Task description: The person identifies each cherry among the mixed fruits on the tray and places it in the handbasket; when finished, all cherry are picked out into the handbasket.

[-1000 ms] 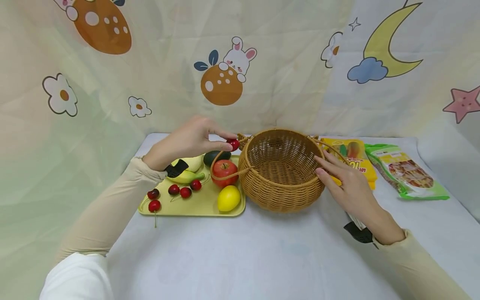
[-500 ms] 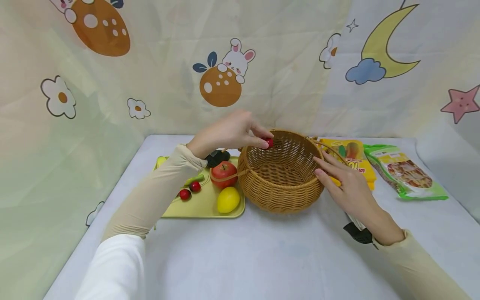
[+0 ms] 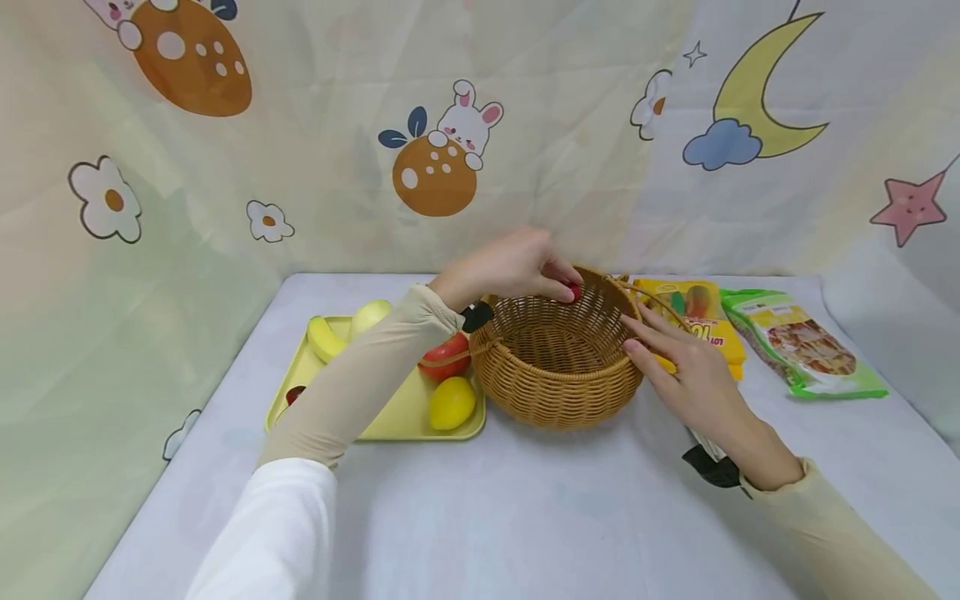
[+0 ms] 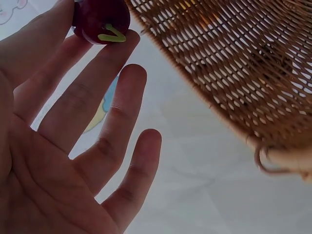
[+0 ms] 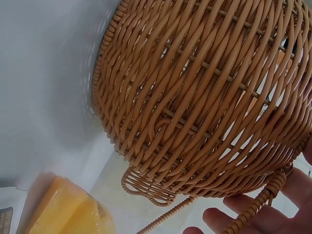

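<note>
In the head view my left hand (image 3: 517,267) pinches a red cherry (image 3: 574,292) between thumb and fingertips, over the mouth of a brown wicker basket (image 3: 558,404). The left wrist view shows the cherry (image 4: 100,22) with a short green stem, the other fingers spread apart, and the basket wall to the right. My right hand (image 3: 693,379) touches the right rim of the basket with fairly straight fingers, beside the handle base. From the right wrist, the woven wall (image 5: 195,97) fills most of the view, with fingertips (image 5: 214,219) near the handle.
Left of the basket lies a yellow tray (image 3: 408,421) with a banana (image 3: 325,338), a lemon (image 3: 452,403), a red apple (image 3: 447,360) and a dark cherry (image 3: 296,393), partly hidden by the left sleeve. Yellow (image 3: 716,333) and green (image 3: 810,346) packets lie at right.
My left hand has carried the cherry rightward from above the tray to over the basket. The right hand has stayed at the rim. The view has shifted slightly.
</note>
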### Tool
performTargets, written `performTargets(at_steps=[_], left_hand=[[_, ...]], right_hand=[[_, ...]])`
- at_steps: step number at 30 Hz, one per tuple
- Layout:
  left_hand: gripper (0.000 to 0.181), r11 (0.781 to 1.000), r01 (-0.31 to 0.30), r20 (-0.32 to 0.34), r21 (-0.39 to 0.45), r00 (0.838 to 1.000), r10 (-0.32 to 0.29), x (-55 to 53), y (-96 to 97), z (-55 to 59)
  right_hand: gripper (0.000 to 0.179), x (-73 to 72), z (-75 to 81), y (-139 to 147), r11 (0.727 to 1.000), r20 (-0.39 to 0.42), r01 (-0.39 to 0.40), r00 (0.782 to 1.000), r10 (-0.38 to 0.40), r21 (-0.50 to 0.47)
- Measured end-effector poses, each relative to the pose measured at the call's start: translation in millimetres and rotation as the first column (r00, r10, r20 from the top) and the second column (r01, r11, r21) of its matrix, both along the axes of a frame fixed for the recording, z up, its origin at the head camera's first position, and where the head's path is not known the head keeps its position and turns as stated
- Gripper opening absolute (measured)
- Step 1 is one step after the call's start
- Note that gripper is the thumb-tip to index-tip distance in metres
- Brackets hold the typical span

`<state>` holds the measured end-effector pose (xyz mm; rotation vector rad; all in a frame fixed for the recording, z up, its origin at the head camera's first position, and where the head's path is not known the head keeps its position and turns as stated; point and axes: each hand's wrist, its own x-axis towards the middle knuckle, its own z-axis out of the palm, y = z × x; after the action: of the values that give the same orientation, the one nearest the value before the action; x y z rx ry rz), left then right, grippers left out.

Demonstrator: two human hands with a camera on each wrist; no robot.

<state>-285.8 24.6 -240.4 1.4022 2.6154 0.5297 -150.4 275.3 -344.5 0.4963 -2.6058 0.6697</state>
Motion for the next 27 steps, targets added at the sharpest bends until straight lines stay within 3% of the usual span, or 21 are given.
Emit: performTargets(at_steps=[6, 12, 21, 27], left_hand=[[0.025, 0.998, 0.014, -0.016, -0.054, 1.000, -0.015, -3.1, 16.4, -4.9], [0.024, 0.998, 0.039, 0.018, -0.040, 0.999, -0.038, -8.4, 28.7, -9.6], [0.027, 0.990, 0.116, 0.086, -0.079, 0.990, -0.109, -17.0, 40.9, -32.9], [0.028, 0.988, 0.123, 0.076, -0.089, 0.990, -0.116, -17.7, 43.4, -36.4]], right_hand=[[0.045, 0.0, -0.8, 0, 1.000, -0.013, -0.007, 1.000, 0.007, -0.001], [0.045, 0.8, -0.2, 1, 1.000, -0.009, 0.001, 1.000, -0.001, 0.007], [0.045, 0.6, -0.1, 0, 1.000, 0.012, 0.006, 1.000, -0.006, 0.025], [0.045, 0.3, 0.7, 1, 1.000, 0.011, 0.003, 1.000, -0.003, 0.010]])
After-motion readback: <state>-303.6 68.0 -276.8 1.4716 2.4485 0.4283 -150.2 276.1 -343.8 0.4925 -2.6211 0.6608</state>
